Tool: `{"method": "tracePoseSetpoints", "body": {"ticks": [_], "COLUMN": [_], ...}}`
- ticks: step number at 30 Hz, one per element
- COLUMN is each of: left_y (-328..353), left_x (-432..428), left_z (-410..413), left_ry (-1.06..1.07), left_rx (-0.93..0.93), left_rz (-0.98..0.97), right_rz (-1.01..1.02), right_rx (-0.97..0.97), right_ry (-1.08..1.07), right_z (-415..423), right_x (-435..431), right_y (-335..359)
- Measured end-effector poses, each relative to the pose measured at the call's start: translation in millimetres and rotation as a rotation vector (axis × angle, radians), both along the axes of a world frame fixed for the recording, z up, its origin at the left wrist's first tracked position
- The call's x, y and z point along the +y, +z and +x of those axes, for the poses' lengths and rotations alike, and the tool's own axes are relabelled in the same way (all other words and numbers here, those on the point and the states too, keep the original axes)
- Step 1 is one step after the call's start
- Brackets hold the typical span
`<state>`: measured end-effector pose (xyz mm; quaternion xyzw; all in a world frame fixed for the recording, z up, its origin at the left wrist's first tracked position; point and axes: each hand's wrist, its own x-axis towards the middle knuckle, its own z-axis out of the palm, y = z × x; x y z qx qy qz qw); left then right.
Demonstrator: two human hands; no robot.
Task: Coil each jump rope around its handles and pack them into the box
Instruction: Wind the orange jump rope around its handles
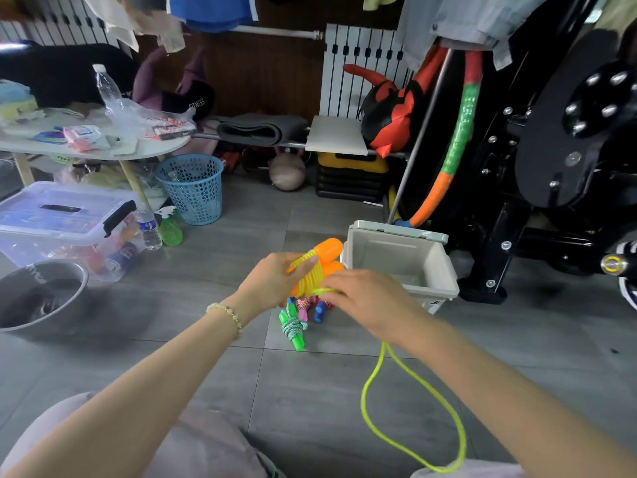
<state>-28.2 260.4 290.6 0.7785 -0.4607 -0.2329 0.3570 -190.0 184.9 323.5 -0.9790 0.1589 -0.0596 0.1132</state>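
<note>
Orange handles [329,251] are up off the floor [310,391], yellow rope [312,276] wound round them. Left hand [275,281] grips the bundle, right hand [365,301] pinches the rope, slack looping down. Box [435,267] sits open just behind, with a green rope [293,326] coiled on the floor below.

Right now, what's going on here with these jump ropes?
A person is coiling a yellow rope around orange handles. The left hand holds the handles; the right hand pinches the rope, with a loose loop hanging below. Other coiled ropes lie on the floor beside the open grey box.
</note>
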Motion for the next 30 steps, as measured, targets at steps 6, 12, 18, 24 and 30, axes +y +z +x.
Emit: {"method": "tracePoseSetpoints", "body": {"ticks": [6, 12, 18, 24, 30], "left_y": [14.8, 36.3, 30.9, 36.1, 32.7], "left_x": [7.6, 14.4, 10.8, 17.5, 23.7], "left_z": [-22.1, -32.7, -28.4, -34.8, -32.8], "left_ry": [-0.109, -0.288, -0.391, -0.499, -0.446], "left_rx": [0.033, 0.024, -0.364, -0.624, -0.616], "left_rz": [0.063, 0.082, 0.168, 0.206, 0.150], "right_rz": [0.206, 0.429, 0.496, 0.685, 0.954], "right_rx": [-0.249, -0.288, -0.103, 0.079, -0.002], "right_ry": [0.030, -0.063, -0.013, 0.006, 0.004], "right_z": [-5.1, -3.4, -6.3, -8.3, -12.3], "right_x": [-28.4, -40.1, -44.1, -48.1, -46.9], "right_y": [15.7, 27.1, 37.6, 43.0, 16.1]}}
